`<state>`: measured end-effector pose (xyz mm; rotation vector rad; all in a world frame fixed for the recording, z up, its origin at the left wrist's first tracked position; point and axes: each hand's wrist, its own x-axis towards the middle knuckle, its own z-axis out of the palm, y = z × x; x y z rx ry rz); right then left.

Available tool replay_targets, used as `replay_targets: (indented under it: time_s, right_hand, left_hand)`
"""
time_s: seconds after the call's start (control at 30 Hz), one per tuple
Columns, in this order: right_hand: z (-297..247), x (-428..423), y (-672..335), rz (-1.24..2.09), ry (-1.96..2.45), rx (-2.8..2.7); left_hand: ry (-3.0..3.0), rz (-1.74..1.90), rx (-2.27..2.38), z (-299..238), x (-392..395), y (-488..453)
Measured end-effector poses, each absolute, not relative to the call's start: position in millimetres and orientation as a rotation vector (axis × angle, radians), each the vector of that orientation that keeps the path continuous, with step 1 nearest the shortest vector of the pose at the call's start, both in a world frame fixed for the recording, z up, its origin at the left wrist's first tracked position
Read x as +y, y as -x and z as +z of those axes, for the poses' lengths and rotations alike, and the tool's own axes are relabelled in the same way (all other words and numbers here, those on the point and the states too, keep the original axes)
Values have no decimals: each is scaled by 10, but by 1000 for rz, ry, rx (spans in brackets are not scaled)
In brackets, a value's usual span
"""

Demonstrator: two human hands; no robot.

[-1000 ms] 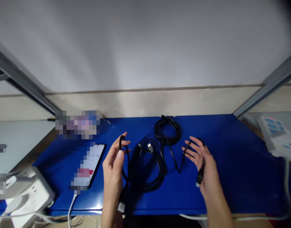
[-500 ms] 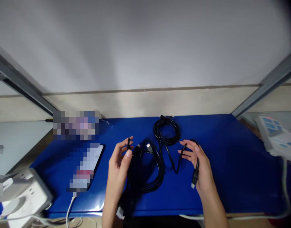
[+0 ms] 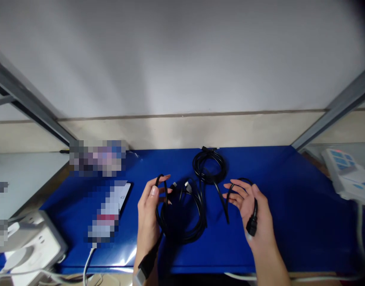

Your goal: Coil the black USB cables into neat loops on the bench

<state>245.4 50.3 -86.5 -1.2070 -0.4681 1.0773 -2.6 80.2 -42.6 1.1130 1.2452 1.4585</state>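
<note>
My left hand point(image 3: 151, 202) is closed on a black cable, thumb and fingers pinching a loop of it. That cable belongs to the near coil point(image 3: 201, 222), which rests on the blue tabletop between my hands. Inside the coil lie two plugs, one with a silver metal tip point(image 3: 188, 187) and one dark point(image 3: 172, 186). A black plug with a grey end point(image 3: 146, 264) hangs by my left wrist. My right hand point(image 3: 253, 206) has curved fingers with a black cable looped over them; its plug point(image 3: 252, 225) dangles against the palm. Part of this cable runs toward the far coil point(image 3: 223, 167).
A phone point(image 3: 116, 202) with a white charging lead lies left on the blue tabletop point(image 3: 301, 206). Near left is a white power strip point(image 3: 48, 238). A blurred object point(image 3: 97, 157) sits at the back left. On the right stands a white-and-blue device point(image 3: 346, 171). Metal posts frame both sides.
My left hand now has a larger loop of cable raised in its fingers, and the plug at its wrist has swung left. My right hand has shifted slightly right, its plug turning toward the palm.
</note>
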Motion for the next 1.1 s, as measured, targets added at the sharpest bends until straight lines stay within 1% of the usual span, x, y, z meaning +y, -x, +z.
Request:
replay_targets:
  time_s: [0.13, 0.23, 0.33, 0.4, 0.47, 0.6, 0.7, 0.77, 0.9, 1.1]
  right_hand:
    - [-785, 499, -2310, 1092, 1134, -503]
    - [-670, 482, -2006, 1076, 1046, -565]
    - [-601, 444, -1680, 1142, 956, -636]
    - [-595, 409, -1542, 1136, 944, -751]
    - [-608, 376, -1491, 1056, 1014, -931]
    - [-635, 345, -1550, 748, 1268, -1282]
    - [-631, 324, -1621, 545, 1454, -1385]
    - [-616, 293, -1662, 472, 1516, -1434]
    - [-569, 221, -1722, 544, 1429, -1488]
    - [-539, 275, -1742, 760, 1273, -1195]
  left_hand:
    - [-897, 1524, 1067, -435, 803, -66]
    - [-752, 1603, 919, -454, 774, -280]
    - [-656, 1671, 800, -446, 693, -530]
    - [-634, 1631, 776, -421, 629, -645]
    - [-646, 1575, 782, -395, 580, -696]
    - [-579, 1427, 746, -381, 531, -694]
    - [-363, 1323, 660, -387, 509, -688]
    - [-299, 1291, 597, -382, 504, -687]
    - [-275, 1263, 507, -355, 536, -679]
    - [-190, 1356, 375, -413, 622, -668]
